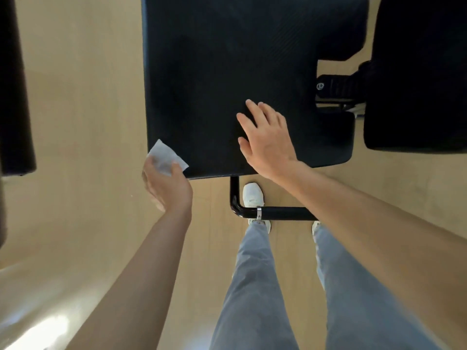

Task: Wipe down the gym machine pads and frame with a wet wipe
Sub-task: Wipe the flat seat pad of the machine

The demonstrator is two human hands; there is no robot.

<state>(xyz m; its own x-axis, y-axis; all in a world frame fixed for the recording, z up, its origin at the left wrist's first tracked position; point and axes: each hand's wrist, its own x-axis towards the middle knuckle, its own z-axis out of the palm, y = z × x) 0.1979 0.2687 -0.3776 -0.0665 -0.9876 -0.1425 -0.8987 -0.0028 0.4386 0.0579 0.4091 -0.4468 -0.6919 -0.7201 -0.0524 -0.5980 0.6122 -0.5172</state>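
Head view: left hand (166, 188) pinches a wet wipe (165, 156) at a corner of the black pad (214, 72); right hand (267, 142) lies flat on it, fingers straight.

light: soft, even — glare on floor (38, 332) lower left | blur: left hand (165, 188) | edges: wide-angle bowed

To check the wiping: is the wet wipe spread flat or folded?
Folded small: the wet wipe is a compact white piece held by the left hand at a corner of the pad.

Pale wood floor (75, 122) beneath white shoe (252, 195).
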